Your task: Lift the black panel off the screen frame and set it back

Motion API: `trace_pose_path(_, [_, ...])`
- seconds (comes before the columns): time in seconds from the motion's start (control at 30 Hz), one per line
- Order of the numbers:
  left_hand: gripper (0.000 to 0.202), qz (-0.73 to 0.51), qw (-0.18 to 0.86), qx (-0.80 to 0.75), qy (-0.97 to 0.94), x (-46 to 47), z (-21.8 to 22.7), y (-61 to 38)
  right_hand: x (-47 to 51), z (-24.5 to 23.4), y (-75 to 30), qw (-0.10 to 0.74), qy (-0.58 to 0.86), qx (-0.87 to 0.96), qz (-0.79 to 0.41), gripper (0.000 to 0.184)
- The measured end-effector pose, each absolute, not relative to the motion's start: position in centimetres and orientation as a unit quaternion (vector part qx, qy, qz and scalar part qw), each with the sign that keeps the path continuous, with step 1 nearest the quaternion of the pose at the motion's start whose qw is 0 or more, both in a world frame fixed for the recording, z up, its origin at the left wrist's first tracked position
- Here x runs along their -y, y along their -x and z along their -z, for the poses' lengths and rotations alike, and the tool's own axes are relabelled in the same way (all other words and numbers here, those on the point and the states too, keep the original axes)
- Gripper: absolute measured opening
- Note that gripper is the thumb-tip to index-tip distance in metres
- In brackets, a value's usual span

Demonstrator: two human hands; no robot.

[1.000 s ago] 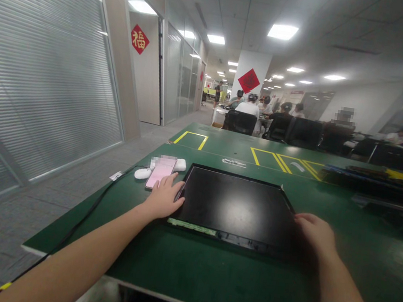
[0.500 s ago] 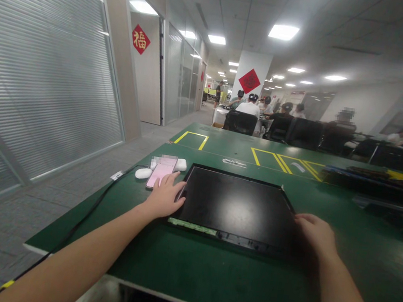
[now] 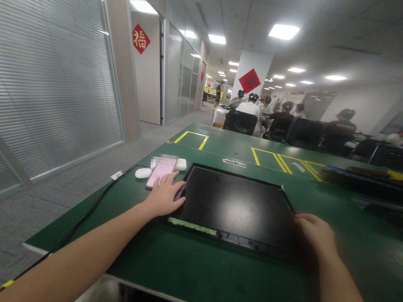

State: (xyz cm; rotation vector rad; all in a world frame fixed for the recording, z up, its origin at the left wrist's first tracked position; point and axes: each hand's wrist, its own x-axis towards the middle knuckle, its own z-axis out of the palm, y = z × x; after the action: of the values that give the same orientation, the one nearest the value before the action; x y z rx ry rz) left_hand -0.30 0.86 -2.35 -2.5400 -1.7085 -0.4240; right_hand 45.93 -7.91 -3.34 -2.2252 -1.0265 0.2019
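A flat black display panel (image 3: 236, 207) lies on the green table (image 3: 205, 281) in front of me, a thin green circuit strip along its near edge. My left hand (image 3: 163, 196) rests on the panel's left edge, fingers curled round it. My right hand (image 3: 316, 233) lies at the panel's right near corner, fingers bent over the edge. Both hands touch the panel, which stays flat on the table.
A pink phone (image 3: 161, 171) and a white charger (image 3: 143, 173) with a black cable lie just left of my left hand. Yellow taped boxes mark the far table. Dark panels are stacked at the right (image 3: 380, 183). Several people sit at desks beyond. A glass wall runs along the left.
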Motion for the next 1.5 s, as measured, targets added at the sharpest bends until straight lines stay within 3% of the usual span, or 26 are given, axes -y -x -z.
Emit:
trace_pose_path(0.57, [0.045, 0.152, 0.034, 0.541, 0.826, -0.4, 2.1, 0.1, 8.0, 3.3, -45.9, 0.346, 0.852, 0.384, -0.086, 0.02])
trace_pose_path(0.83, [0.041, 0.047, -0.035, 0.643, 0.763, 0.1, 1.1, -0.2, 8.2, 3.4, -45.9, 0.372, 0.85, 0.368, -0.063, 0.023])
trace_pose_path(0.97, [0.033, 0.03, -0.033, 0.629, 0.776, 0.0, 1.0, -0.1, 8.0, 3.9, -46.6, 0.346, 0.864, 0.364, -0.03, 0.026])
trace_pose_path(1.1, [0.027, 0.032, -0.049, 0.612, 0.788, -0.2, 0.9, 0.2, 7.5, 4.5, -47.1, 0.298, 0.876, 0.372, -0.075, 0.032])
trace_pose_path(1.33, [0.013, 0.153, -0.114, 0.623, 0.759, -0.8, 0.7, 0.8, 7.2, 5.1, -46.8, 0.273, 0.871, 0.397, -0.091, 0.042])
trace_pose_path(1.5, [0.01, 0.295, -0.262, 0.627, 0.671, -0.7, 0.5, 0.5, 7.3, 5.1, -46.7, 0.283, 0.869, 0.393, -0.105, 0.042])
